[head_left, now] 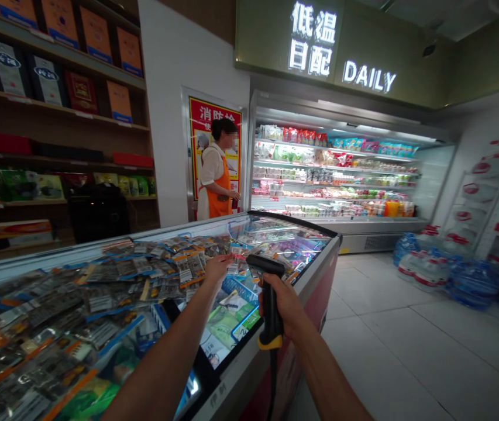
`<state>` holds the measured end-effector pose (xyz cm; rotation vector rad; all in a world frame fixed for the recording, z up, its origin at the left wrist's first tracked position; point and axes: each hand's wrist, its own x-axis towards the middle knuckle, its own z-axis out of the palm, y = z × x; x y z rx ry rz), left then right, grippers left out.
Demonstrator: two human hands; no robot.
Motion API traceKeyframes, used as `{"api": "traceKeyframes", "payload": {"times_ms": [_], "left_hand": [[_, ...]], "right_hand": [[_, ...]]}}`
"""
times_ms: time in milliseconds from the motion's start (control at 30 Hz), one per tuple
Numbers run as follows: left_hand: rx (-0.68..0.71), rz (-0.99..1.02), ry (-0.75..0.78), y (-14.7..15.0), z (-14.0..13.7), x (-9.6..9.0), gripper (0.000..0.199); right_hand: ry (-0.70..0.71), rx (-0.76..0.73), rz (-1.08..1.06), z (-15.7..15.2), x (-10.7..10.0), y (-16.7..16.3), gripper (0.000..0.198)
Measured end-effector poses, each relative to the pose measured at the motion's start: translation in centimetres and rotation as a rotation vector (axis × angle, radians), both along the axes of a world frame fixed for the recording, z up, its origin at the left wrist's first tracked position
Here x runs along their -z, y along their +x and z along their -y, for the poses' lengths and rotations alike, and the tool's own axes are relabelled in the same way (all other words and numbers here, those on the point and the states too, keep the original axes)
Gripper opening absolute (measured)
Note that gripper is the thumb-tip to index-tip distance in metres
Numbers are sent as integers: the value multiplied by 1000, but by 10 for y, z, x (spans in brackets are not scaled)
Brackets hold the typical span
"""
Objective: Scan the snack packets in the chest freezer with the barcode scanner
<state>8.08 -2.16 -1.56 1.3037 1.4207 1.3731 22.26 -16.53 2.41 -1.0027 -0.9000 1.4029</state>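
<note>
My right hand (281,298) is wrapped round the handle of a black and yellow barcode scanner (271,310), its head tilted towards the freezer and its cable hanging down. Forward and to the left of it, my left hand (217,269) reaches over the chest freezer (249,362), fingers closed together beside a small red and white packet (238,250). Whatever those fingertips pinch is too small and blurred to make out. Many clear bags with blue and orange edges (139,263) lie heaped on the freezer's glass top. Green and white packages (231,316) show inside, near a blue basket (240,289).
A person in an orange apron (218,181) stands beyond the freezer. Behind, a lit open refrigerator (332,175) holds packaged food. Shelves of boxes (95,35) line the left wall. Large blue water bottles (472,283) stand on the tiled floor (376,339) at right.
</note>
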Motion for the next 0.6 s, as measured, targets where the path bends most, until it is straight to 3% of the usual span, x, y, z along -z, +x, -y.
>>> {"api": "traceKeyframes", "payload": {"times_ms": [600], "left_hand": [[-29,-11,52,0,-3,4,30]], "right_hand": [[-19,-40,-32,-6,-12,-7,25]]}}
